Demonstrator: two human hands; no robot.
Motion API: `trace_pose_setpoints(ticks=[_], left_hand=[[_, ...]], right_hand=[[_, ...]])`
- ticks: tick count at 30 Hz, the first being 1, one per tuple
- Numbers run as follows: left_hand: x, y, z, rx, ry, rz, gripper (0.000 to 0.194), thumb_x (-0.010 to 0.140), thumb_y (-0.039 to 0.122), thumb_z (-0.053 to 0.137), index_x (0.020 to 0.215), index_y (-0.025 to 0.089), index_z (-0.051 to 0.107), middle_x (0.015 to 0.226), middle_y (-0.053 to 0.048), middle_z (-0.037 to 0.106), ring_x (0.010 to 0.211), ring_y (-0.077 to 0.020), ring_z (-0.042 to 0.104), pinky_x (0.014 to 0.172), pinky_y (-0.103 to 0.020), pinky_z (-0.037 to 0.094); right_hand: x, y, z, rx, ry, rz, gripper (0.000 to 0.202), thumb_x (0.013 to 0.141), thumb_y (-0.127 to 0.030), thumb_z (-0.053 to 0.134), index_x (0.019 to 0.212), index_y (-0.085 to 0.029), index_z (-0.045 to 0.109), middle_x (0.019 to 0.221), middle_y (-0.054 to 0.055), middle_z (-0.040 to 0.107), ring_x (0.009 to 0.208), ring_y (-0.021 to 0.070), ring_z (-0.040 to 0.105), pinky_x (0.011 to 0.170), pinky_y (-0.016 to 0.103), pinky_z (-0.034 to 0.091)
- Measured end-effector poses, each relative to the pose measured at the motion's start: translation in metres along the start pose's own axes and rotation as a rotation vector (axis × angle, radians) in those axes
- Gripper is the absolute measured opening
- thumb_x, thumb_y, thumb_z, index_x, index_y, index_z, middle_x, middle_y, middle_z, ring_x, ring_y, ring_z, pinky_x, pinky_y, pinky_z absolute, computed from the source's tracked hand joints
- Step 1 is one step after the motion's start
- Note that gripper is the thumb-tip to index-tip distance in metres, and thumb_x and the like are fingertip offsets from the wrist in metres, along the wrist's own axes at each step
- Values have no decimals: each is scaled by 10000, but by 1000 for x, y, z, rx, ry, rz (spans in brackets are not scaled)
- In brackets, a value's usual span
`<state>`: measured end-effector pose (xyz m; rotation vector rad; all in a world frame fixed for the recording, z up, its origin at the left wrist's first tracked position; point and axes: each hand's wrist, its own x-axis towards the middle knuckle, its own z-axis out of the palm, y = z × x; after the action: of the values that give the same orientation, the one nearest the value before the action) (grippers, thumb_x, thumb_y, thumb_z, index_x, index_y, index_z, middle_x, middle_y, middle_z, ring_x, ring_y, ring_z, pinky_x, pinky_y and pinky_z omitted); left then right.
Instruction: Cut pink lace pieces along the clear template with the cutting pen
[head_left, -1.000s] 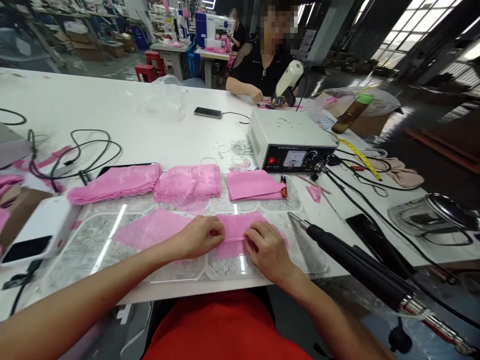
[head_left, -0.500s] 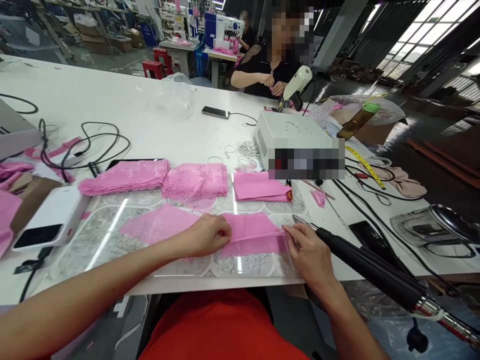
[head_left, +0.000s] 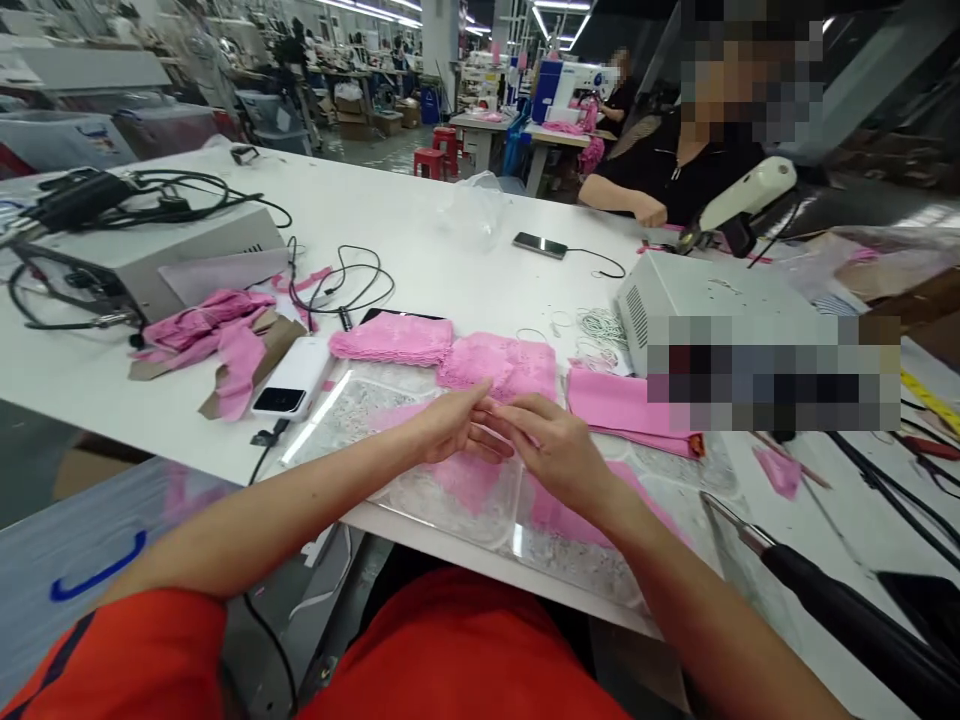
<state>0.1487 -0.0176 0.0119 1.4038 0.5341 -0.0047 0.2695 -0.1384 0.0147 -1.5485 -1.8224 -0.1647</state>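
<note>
My left hand [head_left: 461, 425] hovers over the front of the table with its fingers stretched out. Close against its fingertips is my right hand [head_left: 559, 445], thumb and fingers pinched together; whatever lies between them is hidden. Beneath my left hand a pink lace piece [head_left: 469, 485] lies on the clear sheet [head_left: 450, 515]. A plain pink fabric piece [head_left: 562, 515] is partly covered by my right hand and forearm. Behind the hands lie a stack of pink lace [head_left: 390, 340], more pink lace [head_left: 525, 362] and folded plain pink fabric [head_left: 611, 400].
At right rests a black-handled tool [head_left: 825, 590] with a metal tip. A grey box [head_left: 712, 290] stands behind it, another grey box [head_left: 165, 265] at left. Nearby are a white device [head_left: 296, 375], cables [head_left: 349, 280] and a phone [head_left: 540, 245]. A person [head_left: 667, 170] sits opposite.
My view has turned left. Both hands have let go of the plain pink fabric, lifted and come together; my left fingers have opened out.
</note>
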Motion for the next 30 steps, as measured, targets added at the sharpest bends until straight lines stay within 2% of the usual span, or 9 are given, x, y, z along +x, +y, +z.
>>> trace_pose_setpoints(ticks=[3, 5, 7, 10, 13, 15, 18, 24, 30], left_hand=[[-20, -7, -30, -232, 64, -120, 761, 893, 757, 211, 846, 116, 619, 733, -107, 678, 686, -200, 673, 671, -336, 558], [-30, -13, -45, -125, 135, -122, 761, 858, 782, 241, 842, 124, 624, 743, -97, 673, 686, -194, 659, 644, -315, 543], [-37, -19, -54, 19, 193, -103, 670, 832, 737, 375, 899, 123, 634, 803, -92, 675, 720, -189, 655, 640, -297, 526], [-40, -24, -58, 153, 229, -68, 441, 731, 472, 649, 999, 123, 648, 829, -56, 666, 739, -169, 633, 642, -262, 490], [-40, -22, -60, 306, 237, -11, 378, 643, 235, 675, 1010, 142, 676, 815, -18, 658, 730, -150, 600, 625, -228, 437], [-39, -17, -64, 411, 218, 20, 340, 641, 186, 641, 974, 150, 700, 809, -9, 658, 717, -143, 586, 605, -217, 410], [-35, -10, -72, 548, 173, 45, 331, 674, 184, 613, 987, 159, 718, 788, -4, 653, 689, -139, 580, 571, -208, 391], [-28, -4, -81, 762, 148, 86, 381, 714, 166, 608, 1081, 159, 711, 905, -35, 700, 777, -162, 623, 617, -212, 434], [-32, -3, -86, 879, 165, 146, 429, 736, 97, 599, 1153, 158, 682, 1032, -49, 714, 818, -153, 641, 707, -224, 463]], right_hand=[[24, -18, 28, 204, -64, -154, 254, 933, -137, 469, 1050, -202, 685, 1118, 67, 698, 1010, 144, 669, 865, 287, 583], [33, -22, 36, 291, -82, -187, 251, 937, -149, 470, 1092, -185, 665, 1175, 81, 679, 1092, 147, 642, 927, 303, 565], [33, -18, 31, 306, -64, -135, 254, 928, -147, 490, 1119, -189, 652, 1145, 74, 689, 1065, 147, 651, 914, 308, 569], [14, -6, 11, 211, -65, 52, 200, 899, -145, 544, 1041, -202, 672, 957, 43, 721, 829, 136, 680, 708, 261, 588], [-22, 0, -8, 129, -130, 205, 120, 898, -180, 555, 912, -206, 671, 788, 23, 680, 627, 114, 621, 536, 224, 530], [-48, -4, -11, 141, -187, 224, 115, 901, -184, 549, 937, -207, 655, 813, 29, 668, 620, 105, 613, 547, 214, 533], [-75, -15, -4, 64, -227, 176, 136, 889, -163, 552, 983, -207, 638, 892, 52, 663, 739, 130, 648, 621, 222, 553], [-77, -21, 10, -52, -175, 76, 140, 902, -110, 508, 858, -193, 612, 776, 35, 622, 683, 118, 608, 578, 204, 493], [-67, -25, 14, -27, -177, 57, 133, 894, -88, 507, 862, -190, 586, 770, 35, 611, 696, 125, 592, 602, 218, 490]])
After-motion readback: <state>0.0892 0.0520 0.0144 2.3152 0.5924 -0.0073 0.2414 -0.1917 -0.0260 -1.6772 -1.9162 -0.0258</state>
